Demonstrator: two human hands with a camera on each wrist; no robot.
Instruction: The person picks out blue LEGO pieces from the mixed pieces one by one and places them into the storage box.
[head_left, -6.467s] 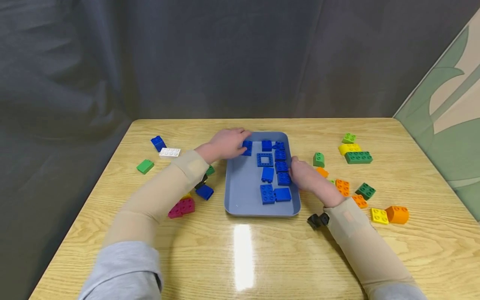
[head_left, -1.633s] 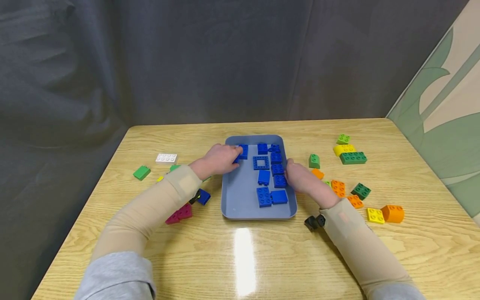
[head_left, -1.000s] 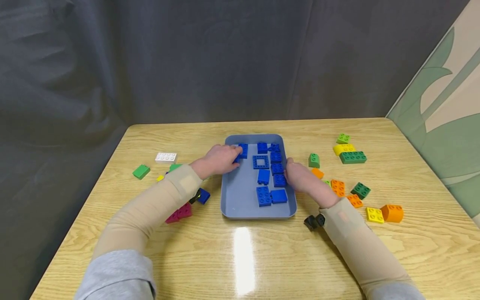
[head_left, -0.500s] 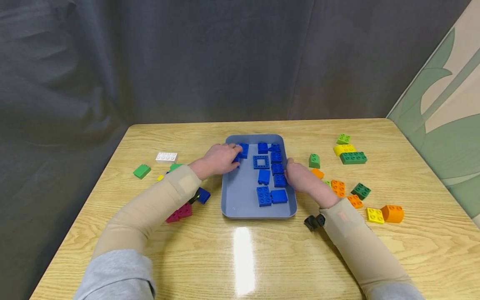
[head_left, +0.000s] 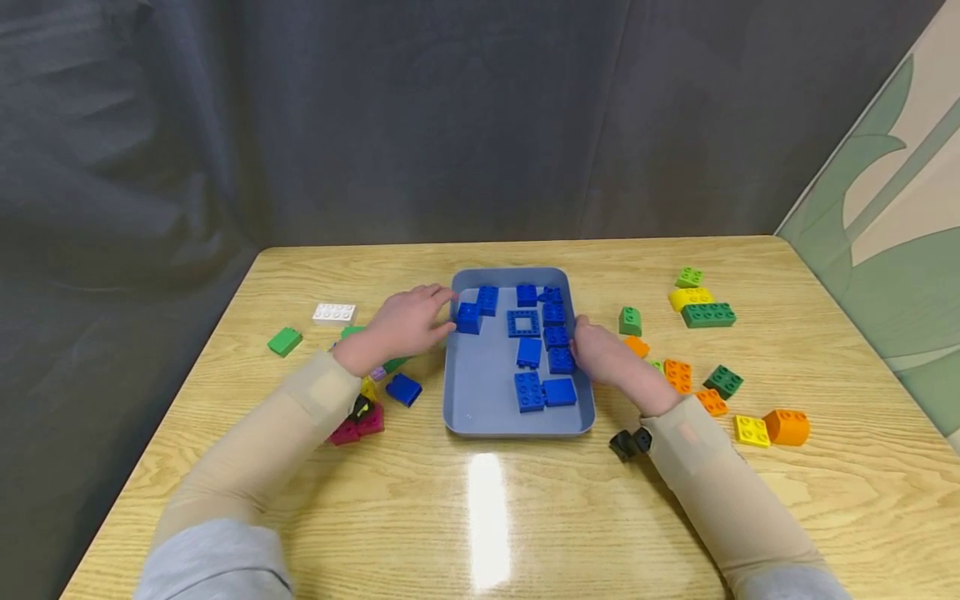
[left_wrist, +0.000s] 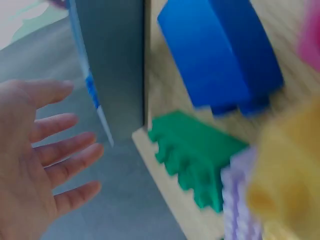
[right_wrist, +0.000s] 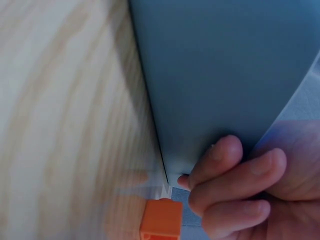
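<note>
A grey-blue tray [head_left: 483, 417] stands mid-table with several blue bricks in it, among them a square frame piece [head_left: 522, 323]. My right hand [head_left: 603, 354] grips the tray's right side; in the right wrist view its curled fingers [right_wrist: 235, 180] lie against the outer wall. My left hand [head_left: 405, 321] hovers at the left rim, fingers spread and holding nothing. Just inside that rim, close to its fingertips, sits a blue brick [head_left: 468, 318], with another blue brick [head_left: 487, 300] right behind it. Under the left forearm, partly hidden, lie a loose blue brick [head_left: 404, 389] and a green brick [left_wrist: 195, 155].
Left on the table are a white brick [head_left: 334, 314], a green brick [head_left: 285, 341] and magenta bricks [head_left: 360, 425]. On the right lie orange bricks [head_left: 678, 373], a yellow brick [head_left: 752, 431], a dark green brick [head_left: 708, 314] and several others. A dark curtain [head_left: 480, 125] hangs behind.
A blue brick that lay at the table's far left is now in the tray's left side. My left hand has let go of it and drawn back leftward. My right hand keeps its grip.
</note>
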